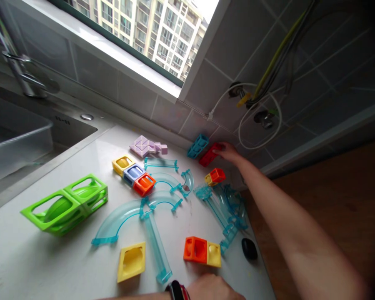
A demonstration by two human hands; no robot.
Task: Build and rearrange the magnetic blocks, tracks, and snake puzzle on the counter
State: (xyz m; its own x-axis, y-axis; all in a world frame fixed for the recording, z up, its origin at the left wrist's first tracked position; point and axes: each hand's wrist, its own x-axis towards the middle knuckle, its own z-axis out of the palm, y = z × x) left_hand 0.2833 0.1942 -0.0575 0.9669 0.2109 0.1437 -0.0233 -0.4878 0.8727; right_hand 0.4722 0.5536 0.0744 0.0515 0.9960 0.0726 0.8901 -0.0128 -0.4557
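My right hand (228,151) reaches to the far corner of the counter, its fingers closed on one end of a red toy block (210,155). Left of that block stands a blue block (198,146). A small red-and-yellow block pair (215,176) lies just nearer to me. At the bottom edge is my left hand (212,287), with a dark band on the wrist; its fingers are cut off or hidden. Just beyond it lies an orange-and-yellow block row (201,251), apart from a single yellow block (131,261).
Clear blue track pieces (158,246) spread over the white counter (71,262), with more heaped at right (228,208). Green blocks (71,202), a yellow-blue-orange row (133,175) and pink pieces (143,146) lie left. A sink (81,130), wall hoses and a black object (249,249) flank them.
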